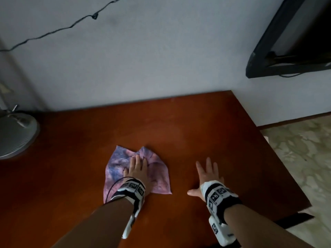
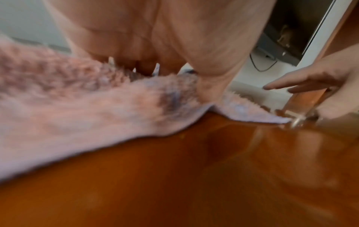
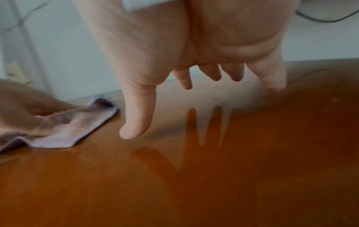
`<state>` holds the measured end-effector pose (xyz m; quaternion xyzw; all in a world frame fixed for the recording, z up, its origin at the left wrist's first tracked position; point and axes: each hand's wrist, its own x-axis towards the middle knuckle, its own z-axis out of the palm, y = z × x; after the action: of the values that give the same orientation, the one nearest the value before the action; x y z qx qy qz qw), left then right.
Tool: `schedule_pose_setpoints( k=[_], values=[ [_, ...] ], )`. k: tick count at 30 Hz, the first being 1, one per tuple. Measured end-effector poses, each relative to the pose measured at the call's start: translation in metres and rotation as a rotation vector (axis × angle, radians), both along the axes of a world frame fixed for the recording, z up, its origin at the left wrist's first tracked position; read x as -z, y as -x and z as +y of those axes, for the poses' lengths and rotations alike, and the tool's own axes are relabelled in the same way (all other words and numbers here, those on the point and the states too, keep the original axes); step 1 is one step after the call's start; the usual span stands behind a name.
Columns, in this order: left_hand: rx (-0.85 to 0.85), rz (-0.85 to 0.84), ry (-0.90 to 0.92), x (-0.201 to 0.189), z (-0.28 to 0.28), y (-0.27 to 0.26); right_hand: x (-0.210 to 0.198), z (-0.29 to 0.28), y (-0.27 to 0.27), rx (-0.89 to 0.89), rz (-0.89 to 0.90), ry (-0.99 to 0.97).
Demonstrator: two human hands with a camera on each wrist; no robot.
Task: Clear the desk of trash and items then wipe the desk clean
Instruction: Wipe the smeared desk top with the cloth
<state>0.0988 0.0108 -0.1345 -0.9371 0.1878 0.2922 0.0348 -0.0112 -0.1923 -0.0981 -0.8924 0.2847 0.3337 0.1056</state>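
Observation:
A pink and blue mottled cloth [image 1: 116, 169] lies spread on the reddish-brown desk [image 1: 179, 126], a little left of centre. My left hand [image 1: 136, 167] lies on top of the cloth with its fingers flat, pressing it to the wood. The left wrist view shows the same cloth [image 2: 77, 110] bunched under my left hand [image 2: 155, 46]. My right hand [image 1: 206, 178] is spread open, palm down, on the bare wood to the right of the cloth. In the right wrist view its fingers [image 3: 186, 79] are splayed just over the desk [image 3: 213, 176], with the cloth [image 3: 64, 133] off to the left.
A grey round lamp base [image 1: 14, 133] stands at the desk's left edge. The desk backs onto a pale wall with a black cable [image 1: 59, 29] across it. A dark wall-mounted screen [image 1: 290, 42] hangs at upper right. The desk's right edge [image 1: 279, 158] drops to patterned flooring.

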Motion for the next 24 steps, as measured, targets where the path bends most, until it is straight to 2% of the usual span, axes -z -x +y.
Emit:
schedule_pose_setpoints(
  k=[3,7,10,11,14,18,24],
  values=[
    [0.008,-0.028,-0.002,0.002,-0.001,-0.036,0.002,-0.036,0.008,0.147,0.061,-0.007],
    [-0.050,-0.105,-0.069,0.011,-0.011,-0.099,0.017,-0.056,0.024,0.215,0.087,-0.056],
    [-0.222,-0.137,-0.027,0.013,-0.039,-0.105,0.019,-0.057,0.024,0.205,0.117,-0.082],
    [-0.227,-0.150,-0.018,0.012,-0.054,-0.102,0.018,-0.057,0.023,0.206,0.125,-0.091],
    [0.009,-0.154,0.000,0.010,-0.108,-0.066,0.015,-0.058,0.021,0.219,0.132,-0.122],
    [0.193,-0.075,0.029,0.008,-0.157,-0.015,0.013,-0.058,0.021,0.223,0.137,-0.137],
    [0.229,-0.120,0.048,0.027,-0.168,-0.087,0.016,-0.059,0.020,0.233,0.148,-0.155]
  ],
)
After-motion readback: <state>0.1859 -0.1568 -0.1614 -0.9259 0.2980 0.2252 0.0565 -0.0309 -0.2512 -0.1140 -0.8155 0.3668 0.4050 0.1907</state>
